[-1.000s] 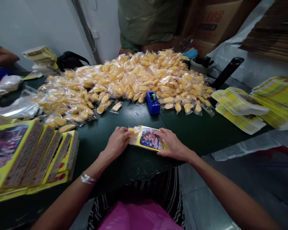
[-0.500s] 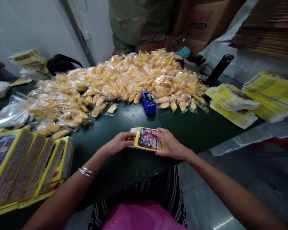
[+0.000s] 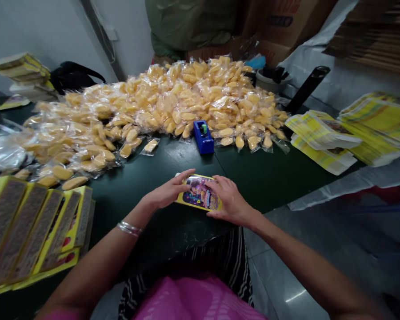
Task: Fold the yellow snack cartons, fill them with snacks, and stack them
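A small yellow printed box (image 3: 202,193) with a dark picture panel lies between my hands, just above the front part of the dark green table. My right hand (image 3: 231,199) is wrapped round its right end, the thumb along the near side and fingers over the top. At the left end, my left hand (image 3: 168,190) presses on the box with its fingers over the end; a bit of white flap shows beside them. Beyond the box stands a blue tape dispenser (image 3: 203,137) with a green core.
Across the back spreads a large heap of yellow pieces in clear bags (image 3: 173,98). Filled yellow boxes (image 3: 36,235) stand in a row at left. Flat yellow cartons (image 3: 323,133) are stacked at right, near a black cylinder (image 3: 308,89) and a grey tub (image 3: 271,81).
My left hand has moved further over the box's left end, and the white flap there shows less. The box has shifted slightly left with both hands. The camera view has tilted a little.
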A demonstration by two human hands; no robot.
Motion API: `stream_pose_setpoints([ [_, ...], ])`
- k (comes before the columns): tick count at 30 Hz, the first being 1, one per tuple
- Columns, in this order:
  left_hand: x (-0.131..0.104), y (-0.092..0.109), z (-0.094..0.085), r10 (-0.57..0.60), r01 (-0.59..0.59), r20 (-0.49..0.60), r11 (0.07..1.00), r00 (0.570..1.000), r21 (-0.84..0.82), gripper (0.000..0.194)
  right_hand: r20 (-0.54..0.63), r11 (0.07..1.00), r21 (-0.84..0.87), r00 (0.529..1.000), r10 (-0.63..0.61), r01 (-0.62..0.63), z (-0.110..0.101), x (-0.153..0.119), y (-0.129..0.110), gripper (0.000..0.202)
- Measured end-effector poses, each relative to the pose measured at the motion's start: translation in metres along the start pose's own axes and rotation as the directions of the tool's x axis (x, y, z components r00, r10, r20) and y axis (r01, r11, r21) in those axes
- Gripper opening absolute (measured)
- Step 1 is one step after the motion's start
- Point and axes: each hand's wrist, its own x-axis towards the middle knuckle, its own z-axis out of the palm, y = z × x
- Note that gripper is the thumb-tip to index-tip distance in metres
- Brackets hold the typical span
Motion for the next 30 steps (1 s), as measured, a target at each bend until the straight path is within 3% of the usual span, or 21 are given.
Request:
stream_pose_setpoints([
  [2,-0.008,0.011,0.003,0.052,-0.055,0.033,0.996,0.998,0.07,0.062,0.033,0.992,0.119,0.998,0.046,-0.05,-0.009,0.002,-0.011,0.085],
  [4,-0.021,0.028,0.006,0.085,-0.111,0.154,0.979,0.984,0.169,0.056,0.1,0.942,0.321,0.992,0.072,-0.101,-0.017,0.005,-0.02,0.064],
  [6,-0.038,0.044,0.009,0.103,-0.178,0.263,0.943,0.959,0.281,0.047,0.119,0.829,0.545,0.991,0.068,-0.122,-0.016,0.006,-0.029,0.049],
  [7,-0.046,0.049,0.01,0.138,-0.217,0.246,0.918,0.959,0.333,0.042,0.102,0.752,0.647,0.992,0.078,-0.126,-0.012,0.005,-0.034,0.05],
  [9,-0.065,0.051,0.01,0.317,-0.294,0.019,0.854,0.948,0.43,0.034,0.038,0.571,0.81,0.984,0.172,-0.131,0.002,0.0,-0.043,0.06],
  [11,-0.082,0.039,0.012,0.479,-0.3,-0.323,0.829,0.816,0.471,0.038,-0.034,0.425,0.897,0.942,0.335,-0.119,0.021,-0.009,-0.055,0.07],
  [12,-0.089,0.029,0.014,0.48,-0.281,-0.452,0.854,0.752,0.438,0.044,-0.067,0.389,0.915,0.914,0.4,-0.103,0.029,-0.014,-0.061,0.071],
  [13,-0.095,0.017,0.017,0.426,-0.255,-0.532,0.895,0.732,0.366,0.051,-0.098,0.375,0.923,0.892,0.442,-0.084,0.036,-0.019,-0.067,0.07],
  [15,-0.106,-0.009,0.027,0.252,-0.202,-0.548,0.968,0.797,0.151,0.061,-0.133,0.377,0.924,0.873,0.469,-0.061,0.047,-0.029,-0.079,0.07],
  [17,-0.115,-0.029,0.04,0.161,-0.191,-0.523,0.982,0.837,-0.002,0.067,-0.109,0.351,0.934,0.882,0.458,-0.067,0.051,-0.041,-0.088,0.068],
  [20,-0.133,-0.043,0.053,0.122,-0.179,-0.469,0.981,0.875,-0.079,0.068,-0.017,0.274,0.955,0.903,0.43,-0.113,0.051,-0.063,-0.093,0.063],
  [23,-0.149,-0.047,0.057,0.065,-0.114,-0.388,0.988,0.919,-0.104,0.053,0.1,0.203,0.961,0.918,0.383,-0.189,0.047,-0.082,-0.092,0.056],
  [26,-0.159,-0.049,0.056,0.027,-0.063,-0.387,0.995,0.922,-0.08,0.039,0.118,0.214,0.954,0.92,0.374,-0.209,0.042,-0.092,-0.092,0.037],
  [30,-0.16,-0.05,0.05,0.038,0.005,-0.476,0.996,0.878,0.088,0.033,0.039,0.386,0.898,0.912,0.408,-0.211,0.037,-0.086,-0.094,0.014],
])
